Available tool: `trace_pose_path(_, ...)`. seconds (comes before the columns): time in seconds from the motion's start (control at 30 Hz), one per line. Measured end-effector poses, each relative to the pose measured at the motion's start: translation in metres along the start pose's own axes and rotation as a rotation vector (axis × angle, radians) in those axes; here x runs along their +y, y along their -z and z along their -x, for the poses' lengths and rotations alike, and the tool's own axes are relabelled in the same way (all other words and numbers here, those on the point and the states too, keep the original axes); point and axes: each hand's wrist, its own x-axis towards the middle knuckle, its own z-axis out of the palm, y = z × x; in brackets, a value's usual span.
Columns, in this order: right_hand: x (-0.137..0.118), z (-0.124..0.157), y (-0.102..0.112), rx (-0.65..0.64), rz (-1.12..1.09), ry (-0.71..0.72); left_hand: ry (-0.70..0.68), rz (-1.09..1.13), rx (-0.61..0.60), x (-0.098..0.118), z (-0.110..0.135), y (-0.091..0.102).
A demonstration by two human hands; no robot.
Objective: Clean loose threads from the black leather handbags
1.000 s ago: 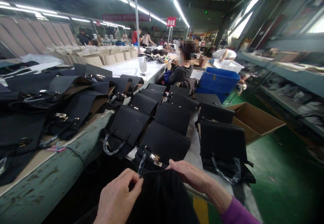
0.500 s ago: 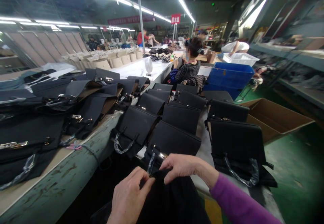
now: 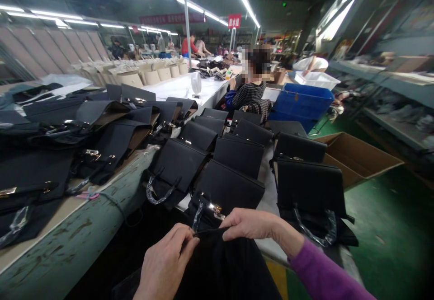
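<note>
A piece of black fabric (image 3: 220,264) lies low in front of me, with its upper edge drawn between my hands. My left hand (image 3: 166,259) pinches this edge at its left end, thumb against bent fingers. Farther right, my right hand (image 3: 251,223) in a purple sleeve has the same edge between thumb and fingers. Just beyond my hands lies a black handbag (image 3: 233,187) with a gold clasp (image 3: 215,208) and a plastic-wrapped handle. Another black handbag (image 3: 310,187) with a wrapped handle rests to the right. The fabric's lower part runs out of view.
More black bags (image 3: 37,169) cover the green-sided table (image 3: 84,236) at left. An open cardboard box (image 3: 366,155) and a blue bin (image 3: 301,105) stand to the right. Ahead sits a person in a striped top (image 3: 252,94). Beige bags (image 3: 130,79) line the far table.
The view has shifted slightly, so the bags appear farther left. My hands keep hold of the black fabric, and more of its edge now shows between them.
</note>
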Motion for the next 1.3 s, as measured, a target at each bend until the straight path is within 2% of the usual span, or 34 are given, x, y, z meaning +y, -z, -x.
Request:
trace_pose_path(0.43,0.01,0.001,-0.001,0.017,-0.065,-0.005,0.041,-0.012,0.01,0.001,-0.001,0.002)
trace_pose_path(0.7,0.008,0.004,-0.003,-0.005,-0.187,0.101,-0.007,-0.088,0.094,0.008,0.003,-0.005)
trace_pose_path(0.83,-0.001,-0.004,0.001,-0.03,-0.088,0.147,-0.041,-0.088,0.131,0.012,0.007,-0.004)
trace_pose_path(0.97,-0.007,-0.021,0.0,-0.047,0.018,0.133,-0.014,-0.078,0.109,0.014,0.007,-0.002)
trace_pose_path(1.1,-0.004,-0.035,-0.006,0.011,0.084,0.185,0.0,-0.068,0.104,0.012,0.005,-0.002)
trace_pose_path(1.3,0.001,-0.036,-0.011,0.087,0.052,0.144,-0.003,-0.06,0.106,0.009,0.006,-0.004)
